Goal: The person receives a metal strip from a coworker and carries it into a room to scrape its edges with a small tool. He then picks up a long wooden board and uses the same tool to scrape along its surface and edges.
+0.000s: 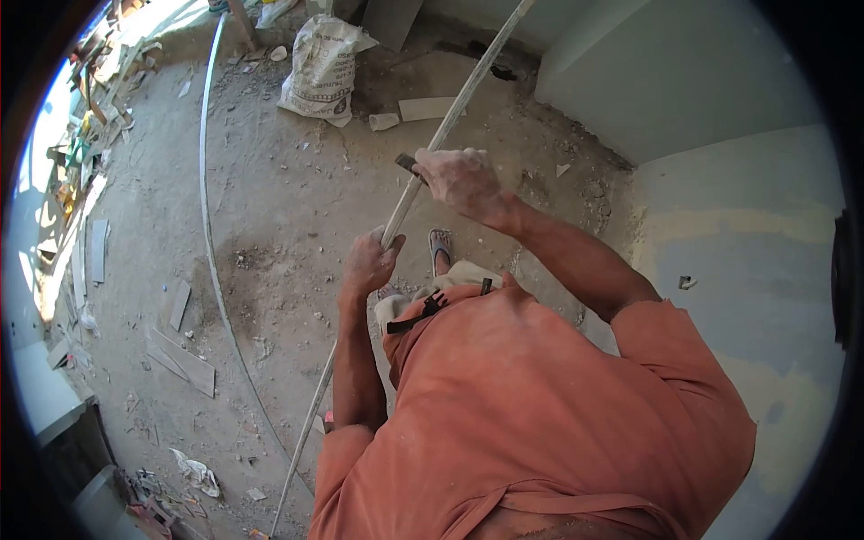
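Left of the long white strip (423,166), tile offcuts (184,360) lie on the dusty floor (270,225), and a thin white pipe (205,207) curves across it. The strip runs diagonally from the lower left to the upper right. The left hand (369,263) is wrapped around it low down. Farther up the strip, the right hand (463,178) is clamped on it, along with a dark tool (408,163). A cement sack (322,67) sits just left of the strip's upper end.

long strip (454,112) running past both frame edges, small tool (407,163) mostly hidden
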